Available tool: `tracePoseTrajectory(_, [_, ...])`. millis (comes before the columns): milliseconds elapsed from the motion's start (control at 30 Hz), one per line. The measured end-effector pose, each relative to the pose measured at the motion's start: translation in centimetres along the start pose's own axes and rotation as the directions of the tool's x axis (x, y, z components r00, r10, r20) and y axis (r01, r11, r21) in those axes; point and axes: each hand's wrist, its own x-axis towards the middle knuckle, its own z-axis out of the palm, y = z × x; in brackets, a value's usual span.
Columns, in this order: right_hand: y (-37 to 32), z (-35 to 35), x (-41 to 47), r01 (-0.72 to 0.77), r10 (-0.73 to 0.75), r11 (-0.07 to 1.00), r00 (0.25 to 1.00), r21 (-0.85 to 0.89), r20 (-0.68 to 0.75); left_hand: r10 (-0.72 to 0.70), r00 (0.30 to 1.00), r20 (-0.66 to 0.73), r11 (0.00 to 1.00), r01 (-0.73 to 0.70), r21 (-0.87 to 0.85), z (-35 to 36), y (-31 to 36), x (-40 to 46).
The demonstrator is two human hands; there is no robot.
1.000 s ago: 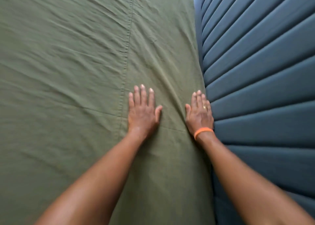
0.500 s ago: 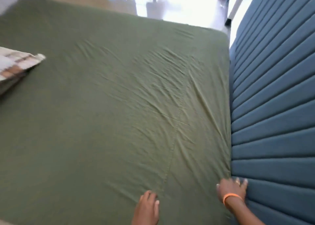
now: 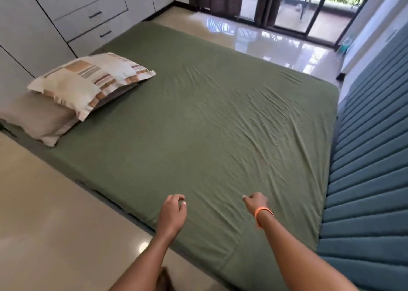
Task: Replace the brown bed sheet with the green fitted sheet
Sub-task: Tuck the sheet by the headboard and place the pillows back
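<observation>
The green fitted sheet (image 3: 198, 123) covers the whole mattress, with fine creases toward the blue padded headboard (image 3: 371, 149); the left hand (image 3: 173, 211) and right hand (image 3: 256, 203) hover above its near edge, fingers loosely curled and holding nothing. To finish well, press flat palms outward across the creases and tuck the edge at the headboard. The 2 stacked pillows (image 3: 72, 92) occupy the far-left corner and would obstruct smoothing there; no brown sheet is visible.
</observation>
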Motion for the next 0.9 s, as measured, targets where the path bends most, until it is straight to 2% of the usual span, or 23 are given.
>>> tracePoseTrajectory(133, [-5.8,3.9,-4.2,0.024,-0.007,0.986,0.995,0.164,-0.1,-0.038,0.999,-0.009,0.99,0.036,-0.136,-6.6,-5.2,1.4])
tracePoseTrajectory(233, [-10.9,8.6,-8.0,0.052,0.017,0.925,0.984,0.376,-0.178,-0.059,0.998,0.011,0.959,0.06,-0.278,-12.3,-9.7,2.9])
tracePoseTrajectory(300, [-14.9,12.5,-10.8,0.049,0.041,0.865,0.985,0.5,-0.168,-0.096,0.995,0.017,0.924,0.095,-0.371,-16.8,-12.6,3.5])
tracePoseTrajectory(433, [-22.9,19.6,-15.2,0.051,0.009,0.77,0.996,0.637,-0.091,-0.187,0.982,0.008,0.826,0.162,-0.54,-25.8,-17.2,5.5])
tracePoseTrajectory(533, [-29.7,22.7,-17.0,0.057,-0.006,0.69,0.997,0.722,-0.073,-0.209,0.978,-0.001,0.795,0.17,-0.582,-31.2,-20.1,8.9])
tracePoseTrajectory(667, [-40.1,26.4,-17.3,0.106,0.005,0.604,0.991,0.79,-0.137,-0.221,0.975,-0.018,0.757,0.159,-0.634,-38.1,-24.0,14.1])
tracePoseTrajectory(767, [-50.4,30.7,-16.9,0.122,-0.008,0.542,0.99,0.832,-0.141,-0.233,0.972,-0.018,0.717,0.159,-0.679,-44.7,-27.9,19.5])
tracePoseTrajectory(900, [-62.9,35.7,-17.3,0.105,-0.04,0.462,0.994,0.881,-0.098,-0.256,0.967,-0.01,0.726,0.186,-0.662,-53.2,-32.5,25.3])
